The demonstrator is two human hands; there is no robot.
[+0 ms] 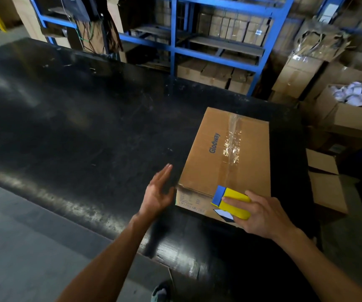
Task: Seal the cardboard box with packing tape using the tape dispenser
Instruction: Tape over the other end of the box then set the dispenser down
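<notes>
Dim overall; soft glare streaks the black table (71,118) at left, the upper right corner blurs, and edges bow.

Black table (66,118) bare left of cardboard box (228,153); stacked cartons (328,188) crowd right side

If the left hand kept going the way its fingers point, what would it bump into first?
Probably the cardboard box. The open left hand points up and slightly right, beside the box's left side, so it might just brush past along the black table. Depth is hard to judge.
</notes>
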